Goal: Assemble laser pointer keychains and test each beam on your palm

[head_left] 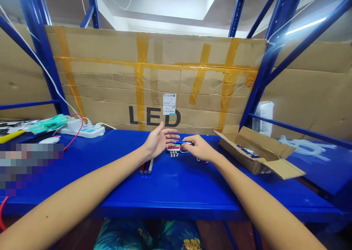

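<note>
My right hand (200, 147) is closed, with its thumb and fingers around a slim blue pen-shaped tube (180, 142). Facing it, my left hand (158, 141) has its fingers stretched out and spread, and holds nothing. The tube's left end reaches close to the left fingertips; whether they touch I cannot tell. Behind and below the tube lie more pen-shaped pieces (173, 148), one of them red, partly hidden. Several small silver discs like button cells (174, 154) lie in rows nearer to me. Red, purple and silver tubes (146, 167) lie side by side under my left wrist.
An open cardboard box (253, 165) at the right holds more metallic and purple pieces. A white power strip (95, 131) with a red cable, a green packet (51, 123) and clutter are at the left. Behind the blue table (170, 191) stands large taped cardboard (110, 92), between blue rack posts.
</note>
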A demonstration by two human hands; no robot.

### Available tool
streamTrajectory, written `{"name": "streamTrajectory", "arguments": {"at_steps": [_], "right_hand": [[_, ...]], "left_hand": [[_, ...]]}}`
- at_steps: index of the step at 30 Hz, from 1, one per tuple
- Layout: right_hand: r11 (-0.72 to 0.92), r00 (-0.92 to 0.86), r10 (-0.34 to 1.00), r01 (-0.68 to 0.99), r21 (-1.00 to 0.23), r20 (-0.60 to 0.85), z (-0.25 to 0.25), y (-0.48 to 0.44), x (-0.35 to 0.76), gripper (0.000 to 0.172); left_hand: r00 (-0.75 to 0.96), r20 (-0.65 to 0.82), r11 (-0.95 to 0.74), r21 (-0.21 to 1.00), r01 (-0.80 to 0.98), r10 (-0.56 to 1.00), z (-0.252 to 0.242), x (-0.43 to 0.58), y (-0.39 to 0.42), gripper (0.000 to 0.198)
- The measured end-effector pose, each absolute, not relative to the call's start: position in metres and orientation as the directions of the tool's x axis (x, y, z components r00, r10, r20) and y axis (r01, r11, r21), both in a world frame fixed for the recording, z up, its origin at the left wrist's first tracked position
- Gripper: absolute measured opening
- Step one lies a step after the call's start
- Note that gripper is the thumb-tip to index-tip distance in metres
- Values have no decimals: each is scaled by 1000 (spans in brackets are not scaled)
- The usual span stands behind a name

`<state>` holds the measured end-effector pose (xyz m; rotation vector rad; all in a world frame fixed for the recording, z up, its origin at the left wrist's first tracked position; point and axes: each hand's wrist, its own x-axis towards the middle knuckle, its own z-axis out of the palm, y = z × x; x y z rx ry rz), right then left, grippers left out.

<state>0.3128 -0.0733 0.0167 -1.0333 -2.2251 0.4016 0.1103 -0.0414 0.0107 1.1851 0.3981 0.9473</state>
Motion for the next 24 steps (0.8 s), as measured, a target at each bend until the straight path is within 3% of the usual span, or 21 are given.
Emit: {"name": "streamTrajectory", "arguments": {"at_steps": [24], "right_hand": [[624, -438, 777, 631, -461, 452, 19, -75, 313, 29]], "left_hand": [[583, 196, 79, 907, -413, 789, 10, 111, -42, 67]]}}
